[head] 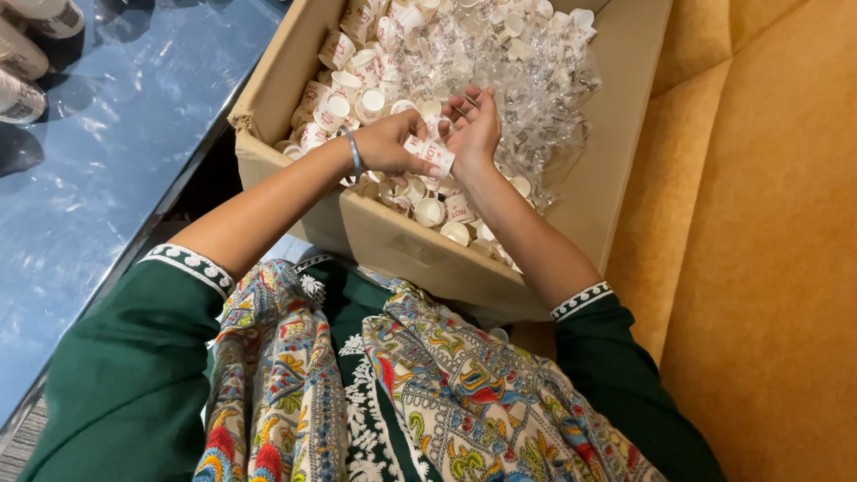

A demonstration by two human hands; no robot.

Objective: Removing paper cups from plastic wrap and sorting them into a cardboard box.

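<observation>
Both hands meet over an open cardboard box (393,236) that rests against the person's lap. The left hand (386,143), with a thin bangle (353,150) at its wrist, and the right hand (473,125) together pinch a short stack of small white paper cups (430,153) with red print. Beneath and just beyond the hands lie many loose cups of the same kind (344,94), mixed with crumpled clear plastic wrapping (527,80). Left of the hands stretches a shiny blue surface (107,170); to their right, an orange-yellow cushioned seat (768,232).
</observation>
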